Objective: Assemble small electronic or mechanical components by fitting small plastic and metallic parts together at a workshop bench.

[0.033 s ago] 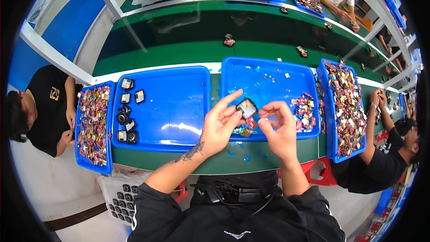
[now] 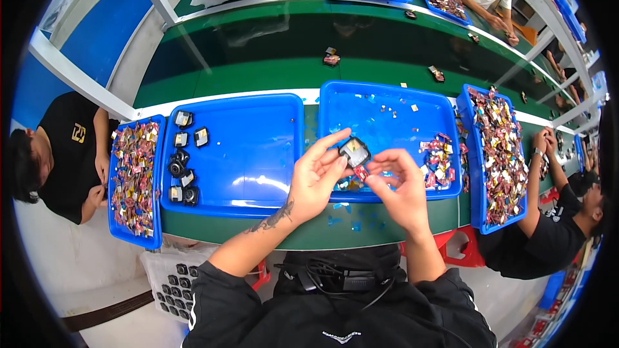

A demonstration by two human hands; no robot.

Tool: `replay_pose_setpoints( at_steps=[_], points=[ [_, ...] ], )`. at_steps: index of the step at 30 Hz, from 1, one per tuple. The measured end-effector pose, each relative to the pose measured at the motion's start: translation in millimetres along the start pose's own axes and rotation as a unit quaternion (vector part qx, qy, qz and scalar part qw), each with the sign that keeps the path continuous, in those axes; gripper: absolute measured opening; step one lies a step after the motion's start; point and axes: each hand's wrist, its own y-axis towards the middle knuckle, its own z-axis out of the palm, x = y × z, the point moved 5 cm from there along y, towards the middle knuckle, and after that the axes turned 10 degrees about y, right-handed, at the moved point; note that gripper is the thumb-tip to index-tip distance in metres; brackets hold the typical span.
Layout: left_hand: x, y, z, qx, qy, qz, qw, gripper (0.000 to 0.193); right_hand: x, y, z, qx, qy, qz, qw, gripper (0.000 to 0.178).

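Note:
My left hand [image 2: 314, 183] grips a small black device with a pale square face [image 2: 354, 151], like a small camera module, between thumb and fingers. A small red board-like piece [image 2: 361, 173] hangs at the device's lower edge. The thumb and fingers of my right hand [image 2: 403, 187] close on that red piece. Both hands are raised over the near edge of a blue tray [image 2: 387, 93]. Loose red, white and yellow small parts [image 2: 440, 162] lie in its right side, with blue scraps scattered about.
To the left, another blue tray [image 2: 258, 205] holds several black devices [image 2: 183, 119]. Narrow trays heaped with small parts [image 2: 134, 180] [image 2: 496, 154] flank both. Beyond runs a green conveyor [image 2: 271, 45] with a few parts. Co-workers sit left [image 2: 74, 148] and right [image 2: 548, 225].
My right hand's fingers have come in to the red piece; before, they were apart from it. The device in my left hand has barely shifted.

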Motion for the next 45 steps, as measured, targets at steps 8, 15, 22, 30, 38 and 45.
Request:
replay_pose_setpoints(
  at_steps=[8, 15, 22, 30, 38, 45],
  points=[
    [-25, -4, 1, 0.019, 0.356, 0.181, 0.917, 0.029, -3, -6, 4, 0.075, 0.070, 0.090, 0.991, 0.013],
    [-28, -10, 4, 0.014, 0.454, 0.322, 0.831, 0.025, 8, -8, 2, 0.137, -0.067, 0.066, 0.986, 0.014],
    [-24, -6, 2, 0.117, 0.401, 0.203, 0.885, 0.020, 14, 2, -8, 0.215, -0.075, 0.169, 0.959, 0.008],
    [14, -4, -3, 0.122, 0.188, -0.112, 0.968, 0.017, 1, -8, -4, 0.159, 0.058, 0.138, 0.976, 0.017],
    [7, -5, 0, 0.073, 0.090, -0.065, 0.991, 0.028, -1, -12, 3, 0.065, -0.012, 0.035, 0.997, 0.029],
    [4, -5, 2, 0.094, 0.093, -0.041, 0.990, 0.032, -1, -11, 0, 0.028, -0.064, 0.002, 0.998, 0.033]
  ],
)
